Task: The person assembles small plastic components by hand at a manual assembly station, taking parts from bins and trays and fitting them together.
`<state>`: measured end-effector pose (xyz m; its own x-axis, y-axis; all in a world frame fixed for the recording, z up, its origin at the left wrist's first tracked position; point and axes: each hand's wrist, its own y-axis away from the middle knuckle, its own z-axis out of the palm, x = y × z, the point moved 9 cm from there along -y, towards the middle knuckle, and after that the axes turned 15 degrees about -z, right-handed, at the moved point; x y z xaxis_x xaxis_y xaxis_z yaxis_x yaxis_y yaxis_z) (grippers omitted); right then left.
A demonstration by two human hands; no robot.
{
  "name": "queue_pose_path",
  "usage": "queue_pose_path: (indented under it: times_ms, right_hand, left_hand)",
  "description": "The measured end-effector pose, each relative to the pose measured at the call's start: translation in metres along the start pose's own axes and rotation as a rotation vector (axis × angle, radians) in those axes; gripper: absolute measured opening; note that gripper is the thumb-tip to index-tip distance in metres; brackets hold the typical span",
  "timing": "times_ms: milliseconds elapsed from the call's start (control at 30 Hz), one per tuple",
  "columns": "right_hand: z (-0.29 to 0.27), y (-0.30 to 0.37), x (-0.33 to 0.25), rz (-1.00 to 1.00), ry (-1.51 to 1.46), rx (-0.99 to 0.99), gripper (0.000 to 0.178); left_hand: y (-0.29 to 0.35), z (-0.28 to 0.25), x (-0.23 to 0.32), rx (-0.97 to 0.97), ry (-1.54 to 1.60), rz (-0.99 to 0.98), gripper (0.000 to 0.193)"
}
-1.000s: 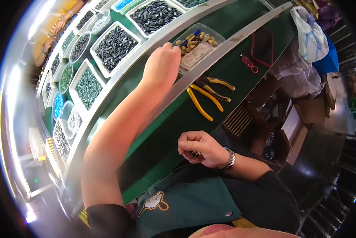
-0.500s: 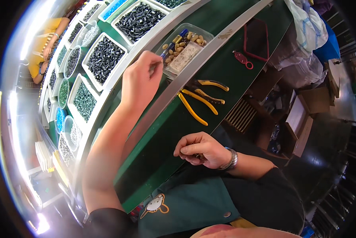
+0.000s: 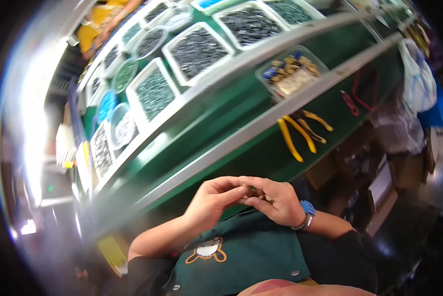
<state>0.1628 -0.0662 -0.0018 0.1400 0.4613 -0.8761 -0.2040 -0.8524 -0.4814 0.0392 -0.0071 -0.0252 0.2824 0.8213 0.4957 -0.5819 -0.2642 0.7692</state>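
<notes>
My left hand [image 3: 215, 203] and my right hand [image 3: 274, 201] meet close to my chest, above a dark green apron [image 3: 241, 259]. Their fingertips pinch several small dark and metallic parts [image 3: 261, 197] between them; what kind of parts is too small to tell. The right wrist wears a bracelet and a blue band [image 3: 305, 214]. In front of the hands runs the green workbench [image 3: 221, 123] with its grey rails.
White trays of small dark parts [image 3: 194, 49] line the bench's far side. A clear box of mixed pieces [image 3: 290, 74] sits between the rails. Yellow-handled pliers [image 3: 300, 133] and a red tool [image 3: 350, 102] lie on the near ledge. White bags [image 3: 419, 79] hang right.
My left hand has drawn back from the bench's upper rail to my chest and joined the right hand. The view has tilted, shifting the bench upward and rightward.
</notes>
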Motion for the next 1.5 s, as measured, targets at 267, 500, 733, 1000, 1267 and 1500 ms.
queue_pose_path:
  times_ms: [267, 500, 733, 1000, 1267, 1500]
  right_hand:
    - [0.051, 0.022, 0.003, 0.127, 0.057, -0.212, 0.035]
    - [0.077, 0.032, 0.005, 0.139, 0.077, -0.393, 0.041]
    - [0.086, 0.032, 0.0, 0.027, 0.144, -0.428, 0.041]
    - [0.079, 0.03, -0.003, 0.007, 0.085, -0.372, 0.039]
    - [0.079, 0.032, 0.001, 0.016, 0.037, -0.357, 0.036]
    - [0.076, 0.03, -0.001, -0.041, -0.068, -0.233, 0.036]
  left_hand:
    - [0.019, -0.041, -0.043, 0.012, 0.021, 0.063, 0.014]
    - [0.027, -0.064, -0.061, -0.04, 0.046, 0.077, 0.009]
    - [0.029, -0.067, -0.066, -0.066, 0.082, 0.076, 0.009]
    - [0.033, -0.057, -0.056, -0.035, -0.03, 0.137, 0.011]
    - [0.03, -0.058, -0.055, -0.059, 0.004, 0.094, 0.011]
    - [0.027, -0.058, -0.059, -0.099, 0.084, 0.128, 0.009]
